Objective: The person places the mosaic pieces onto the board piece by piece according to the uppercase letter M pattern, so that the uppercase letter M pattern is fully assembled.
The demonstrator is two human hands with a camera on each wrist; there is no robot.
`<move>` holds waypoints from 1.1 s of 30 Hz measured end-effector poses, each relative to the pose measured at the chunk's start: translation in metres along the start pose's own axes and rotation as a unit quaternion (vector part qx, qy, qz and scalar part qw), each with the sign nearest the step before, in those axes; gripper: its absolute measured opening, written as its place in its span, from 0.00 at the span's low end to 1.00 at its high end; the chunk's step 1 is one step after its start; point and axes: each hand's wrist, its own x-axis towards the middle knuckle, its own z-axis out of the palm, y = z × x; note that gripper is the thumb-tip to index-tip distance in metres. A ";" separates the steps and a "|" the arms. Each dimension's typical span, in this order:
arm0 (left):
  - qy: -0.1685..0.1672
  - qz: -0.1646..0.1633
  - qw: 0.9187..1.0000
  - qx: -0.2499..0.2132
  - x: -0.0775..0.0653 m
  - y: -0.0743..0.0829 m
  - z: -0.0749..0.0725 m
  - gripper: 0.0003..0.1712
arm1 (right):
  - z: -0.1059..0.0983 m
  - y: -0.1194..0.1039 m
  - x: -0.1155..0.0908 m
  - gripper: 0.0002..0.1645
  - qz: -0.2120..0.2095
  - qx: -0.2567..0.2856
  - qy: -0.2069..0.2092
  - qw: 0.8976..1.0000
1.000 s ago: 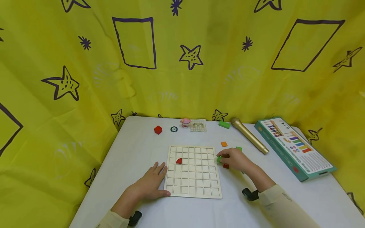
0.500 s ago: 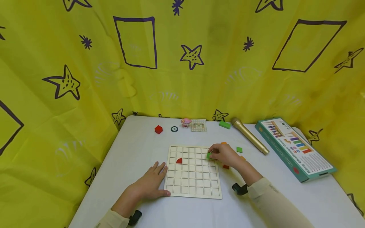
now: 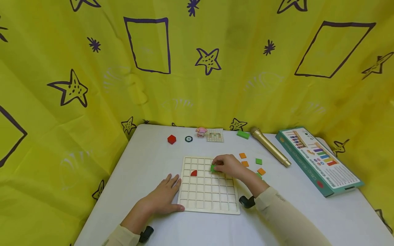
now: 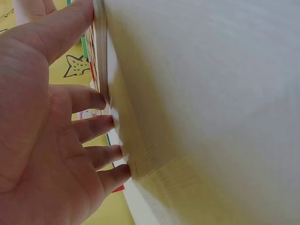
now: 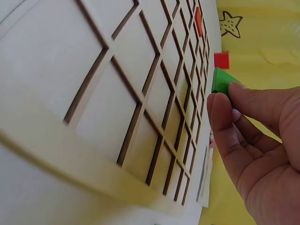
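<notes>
A pale grid board point(image 3: 203, 206) lies on the white table, with a red quarter-circle piece point(image 3: 194, 173) in a square toward its upper left. Over the upper middle of the board, my right hand point(image 3: 231, 165) pinches a small green tile point(image 3: 212, 168) between thumb and fingertips. In the right wrist view, the green tile point(image 5: 221, 82) is tilted and stands out past the fingertips. My left hand point(image 3: 163, 196) rests at the board's left edge with fingers spread and straight. Its thumb point(image 4: 70, 28) touches the board's edge in the left wrist view.
Right of the board lie several orange tiles point(image 3: 243, 155) and green tiles point(image 3: 259, 161). Behind are a red many-sided block point(image 3: 171, 139), round token point(image 3: 188, 139), pink figurine point(image 3: 201, 132), pattern card point(image 3: 215, 135) and green block point(image 3: 243, 135). A gold microphone point(image 3: 270, 147) and game box point(image 3: 318, 160) lie at right.
My right hand has carried the green tile leftward from beside the board to over its upper middle. Tiles under that hand and arm have come into view. The left hand stays in place.
</notes>
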 end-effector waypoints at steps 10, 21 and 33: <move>-0.005 0.001 1.000 0.004 0.001 0.000 -0.001 0.59 | 0.017 -0.007 0.014 0.05 -0.013 0.023 -0.023 0.999; -0.005 -0.001 1.000 -0.006 0.000 0.000 -0.002 0.59 | 0.035 -0.011 0.024 0.04 0.006 0.069 -0.043 0.997; -0.004 -0.003 1.000 -0.001 0.002 -0.002 0.001 0.60 | 0.039 -0.015 0.026 0.03 0.023 0.073 -0.055 0.996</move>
